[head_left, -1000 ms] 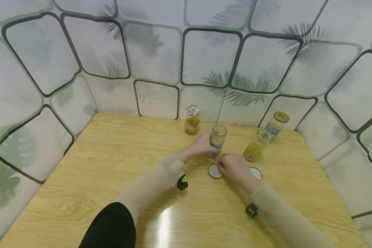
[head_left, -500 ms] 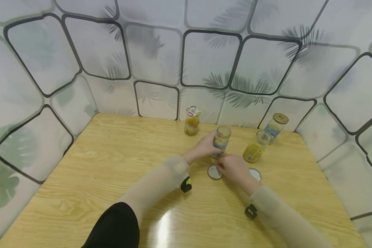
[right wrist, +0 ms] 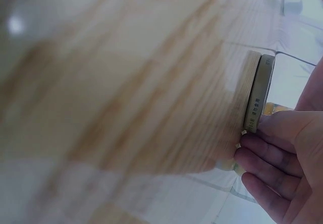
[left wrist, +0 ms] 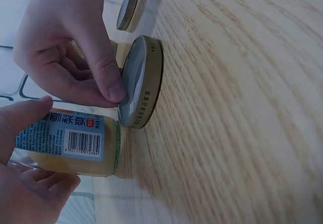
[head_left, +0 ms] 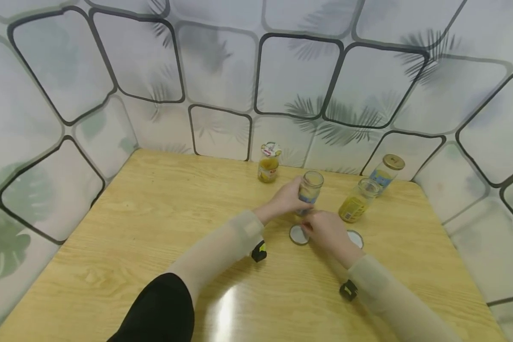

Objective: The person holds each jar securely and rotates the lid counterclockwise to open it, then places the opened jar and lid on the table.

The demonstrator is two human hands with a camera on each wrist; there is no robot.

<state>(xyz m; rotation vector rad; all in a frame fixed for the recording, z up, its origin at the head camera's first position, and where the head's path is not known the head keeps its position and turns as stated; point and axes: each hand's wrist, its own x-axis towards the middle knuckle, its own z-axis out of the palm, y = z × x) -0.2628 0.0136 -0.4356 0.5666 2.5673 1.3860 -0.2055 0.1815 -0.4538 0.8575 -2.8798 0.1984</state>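
Observation:
In the head view, my left hand (head_left: pixel 285 198) grips a glass jar (head_left: pixel 311 186) with a blue label and no lid. The left wrist view shows the jar's base at the tabletop and pale contents inside. Just in front of it a round jar lid (head_left: pixel 299 235) lies with its pale inner side up. My right hand (head_left: pixel 326 229) is at this lid, thumb and forefinger at the rim in a pinch, the other fingers curled. The right wrist view shows the lid's edge (right wrist: pixel 260 93) with printing on it. Part of the lid is hidden by the fingers.
A second upturned lid (head_left: pixel 356 239) lies right of my right hand, partly covered. Behind it stand an uncapped jar (head_left: pixel 353 205) with yellow contents and a gold-lidded jar (head_left: pixel 384 175). Another jar (head_left: pixel 268 166) with a patterned lid stands near the back wall (head_left: pixel 222 133).
The left hand has shifted slightly right with the jar, bringing it closer to the right hand. The right hand stays at the lid. The head view has tilted a little.

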